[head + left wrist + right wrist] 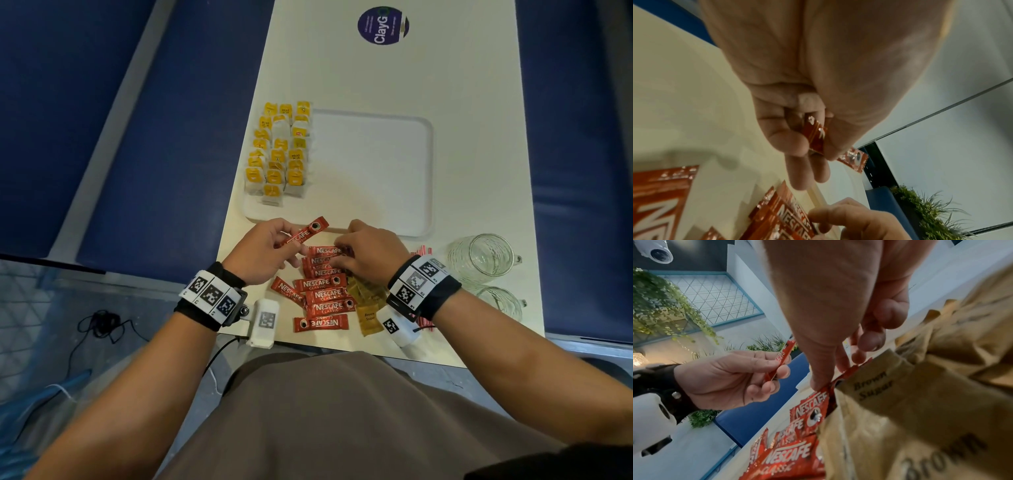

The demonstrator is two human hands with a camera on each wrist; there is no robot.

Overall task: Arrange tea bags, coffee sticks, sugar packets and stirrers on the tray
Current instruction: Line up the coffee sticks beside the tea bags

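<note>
Red-striped stirrers [422, 254] lie mostly hidden behind right hand [368, 251].

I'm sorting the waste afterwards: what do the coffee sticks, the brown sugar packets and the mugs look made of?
Coffee sticks: probably foil-laminated film, glossy red with silvery glints at the crimped ends. Brown sugar packets: likely matte kraft paper, creased and without shine. Mugs: apparently clear glass, transparent with bright rim highlights, though clear plastic can't be ruled out.

Yellow-tagged paper tea bags [279, 150] lie in rows on the white rectangular tray [424, 178] at mid-frame, with red foil Nescafe coffee sticks [323, 294], brown paper sugar packets [369, 317] and red-striped stirrers [422, 251] piled below it.
</note>
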